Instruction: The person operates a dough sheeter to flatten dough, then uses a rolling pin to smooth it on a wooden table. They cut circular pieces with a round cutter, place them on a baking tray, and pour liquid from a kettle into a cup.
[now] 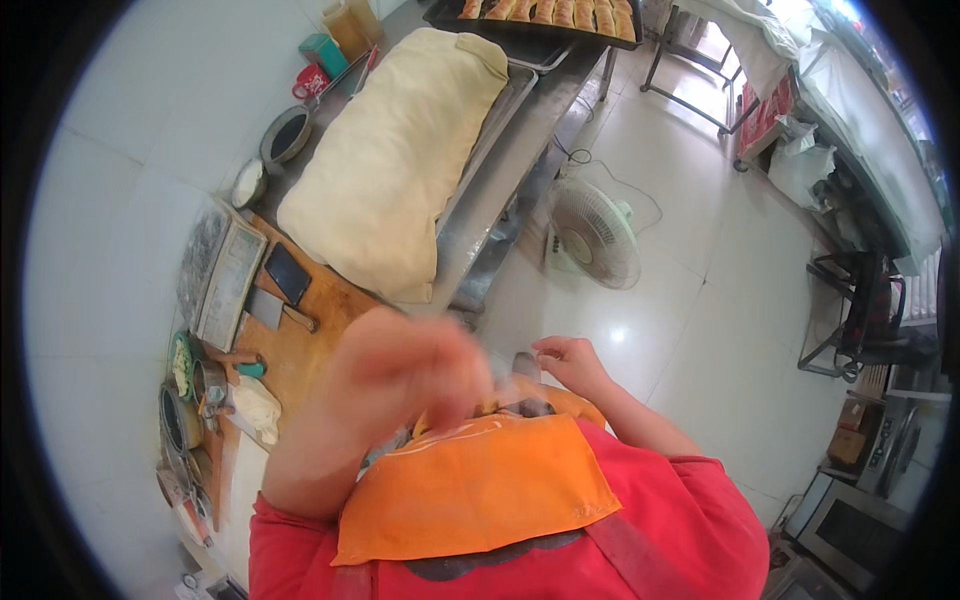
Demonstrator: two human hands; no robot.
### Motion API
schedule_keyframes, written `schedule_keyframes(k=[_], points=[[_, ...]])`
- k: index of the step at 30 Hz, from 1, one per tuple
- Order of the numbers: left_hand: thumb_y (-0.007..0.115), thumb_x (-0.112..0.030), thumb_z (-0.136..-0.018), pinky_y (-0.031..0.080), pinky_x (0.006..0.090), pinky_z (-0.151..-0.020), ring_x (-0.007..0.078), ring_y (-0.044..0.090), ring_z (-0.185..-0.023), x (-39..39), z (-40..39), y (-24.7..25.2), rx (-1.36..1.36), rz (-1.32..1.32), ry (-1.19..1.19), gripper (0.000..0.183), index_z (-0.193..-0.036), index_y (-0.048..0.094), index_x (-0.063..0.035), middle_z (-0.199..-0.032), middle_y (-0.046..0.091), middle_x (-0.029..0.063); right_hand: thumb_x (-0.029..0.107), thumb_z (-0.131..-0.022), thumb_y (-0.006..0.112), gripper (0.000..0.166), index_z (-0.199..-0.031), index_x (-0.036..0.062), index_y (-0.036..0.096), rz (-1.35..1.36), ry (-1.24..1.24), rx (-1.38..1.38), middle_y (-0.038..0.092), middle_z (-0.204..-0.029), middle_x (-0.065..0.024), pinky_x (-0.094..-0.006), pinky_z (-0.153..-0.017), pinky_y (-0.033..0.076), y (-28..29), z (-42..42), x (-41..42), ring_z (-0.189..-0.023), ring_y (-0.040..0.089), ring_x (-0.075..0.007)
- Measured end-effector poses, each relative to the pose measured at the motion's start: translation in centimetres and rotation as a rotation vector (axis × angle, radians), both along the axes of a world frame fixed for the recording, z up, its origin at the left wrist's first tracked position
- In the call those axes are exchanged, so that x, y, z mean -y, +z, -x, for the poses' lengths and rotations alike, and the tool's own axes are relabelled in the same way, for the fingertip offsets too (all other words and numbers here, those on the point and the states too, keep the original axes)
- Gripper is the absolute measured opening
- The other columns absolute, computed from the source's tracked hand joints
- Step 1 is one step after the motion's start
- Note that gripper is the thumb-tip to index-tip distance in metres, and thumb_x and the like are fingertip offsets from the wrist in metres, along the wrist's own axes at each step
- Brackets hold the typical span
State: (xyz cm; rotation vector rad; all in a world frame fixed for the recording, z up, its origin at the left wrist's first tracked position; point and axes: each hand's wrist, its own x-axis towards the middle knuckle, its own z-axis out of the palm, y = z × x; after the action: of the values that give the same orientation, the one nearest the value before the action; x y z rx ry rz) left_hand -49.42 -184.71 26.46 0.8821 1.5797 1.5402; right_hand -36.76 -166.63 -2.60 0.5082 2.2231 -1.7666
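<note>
My left hand [420,367] is raised in front of my orange apron [480,487], close to the camera. It is blurred, its fingers look bent, and I cannot tell whether they hold anything. Lower and to the right hangs my right hand [574,365], loosely curled beside the apron, with thumb and fingers apart and nothing visible between them. Beyond my left hand lies a large folded slab of pale dough [397,157]. It covers most of a metal tray [491,139] on the steel table [510,180]. Neither hand appears to touch the dough.
On the wooden board [300,341] at left are a cleaver [266,307], a dark phone [287,272] and a plastic bag [257,409]. Bowls [286,133] line the wall. A baking tray of browned pastries [562,15] is at the far end. An electric fan [592,236] stands on the floor.
</note>
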Motion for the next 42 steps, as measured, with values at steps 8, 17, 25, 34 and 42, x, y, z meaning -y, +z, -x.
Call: schedule_keyframes(k=[8, 17, 25, 34, 42], points=[[0.049, -0.012, -0.094, 0.054, 0.0317, -0.063, 0.0229, 0.068, -0.073, 0.3, -1.0, -21.7, 0.516, 0.430, 0.295, 0.018, -0.108, 0.051, -0.0018, -0.092, 0.067, 0.0147, 0.019, -0.092, 0.060, 0.033, -0.116, -0.0033, 0.060, 0.883, -0.278, 0.024, 0.067, -0.098, -0.0110, -0.0276, -0.071, 0.051, 3.6, 4.3, 4.8, -0.083, 0.064, -0.0143], [0.055, -0.022, -0.087, 0.029, 0.0530, -0.104, 0.0375, 0.045, -0.122, 11.5, 2.8, -27.4, -1.076, 0.784, 0.472, 0.047, -0.128, 0.046, -0.0010, -0.132, 0.050, 0.0157, 0.014, -0.092, 0.051, 0.021, -0.093, -0.0053, 0.058, 0.250, -0.381, 0.454, 0.066, -0.073, -0.0159, -0.0344, -0.046, 0.052, -17.9, 10.3, 3.6, -0.056, 0.066, -0.0234], [0.052, -0.029, -0.088, 0.017, 0.0589, -0.110, 0.0414, 0.031, -0.134, 14.4, 3.3, -29.0, -1.042, 0.898, 0.286, 0.056, -0.136, 0.040, -0.0015, -0.143, 0.038, 0.0181, 0.036, -0.083, 0.062, 0.047, -0.111, -0.0010, 0.056, -0.398, -0.176, 0.458, 0.064, -0.100, -0.0290, -0.0423, -0.082, 0.052, -30.4, 21.0, 6.6, -0.091, 0.064, -0.0397], [0.060, -0.026, -0.083, 0.018, 0.0578, -0.108, 0.0371, 0.030, -0.136, 14.3, 2.5, -28.4, -0.928, 0.901, 0.318, 0.059, -0.134, 0.041, -0.0015, -0.143, 0.038, 0.0170, 0.043, -0.077, 0.063, 0.044, -0.100, 0.0067, 0.068, -0.588, 0.694, 0.407, 0.068, -0.099, -0.0179, -0.0413, -0.083, 0.051, -32.4, 8.9, 9.2, -0.092, 0.065, -0.0355], [0.063, -0.022, -0.085, 0.027, 0.0485, -0.109, 0.0360, 0.034, -0.133, 20.8, -3.9, -26.1, -0.827, 0.571, 0.512, 0.059, -0.134, 0.040, -0.0003, -0.142, 0.039, 0.0184, 0.040, -0.074, 0.061, 0.032, -0.071, 0.0085, 0.067, -0.598, 0.779, -0.023, 0.068, -0.072, -0.0100, -0.0389, -0.071, 0.054, -28.6, 3.8, 8.1, -0.070, 0.066, -0.0279]])
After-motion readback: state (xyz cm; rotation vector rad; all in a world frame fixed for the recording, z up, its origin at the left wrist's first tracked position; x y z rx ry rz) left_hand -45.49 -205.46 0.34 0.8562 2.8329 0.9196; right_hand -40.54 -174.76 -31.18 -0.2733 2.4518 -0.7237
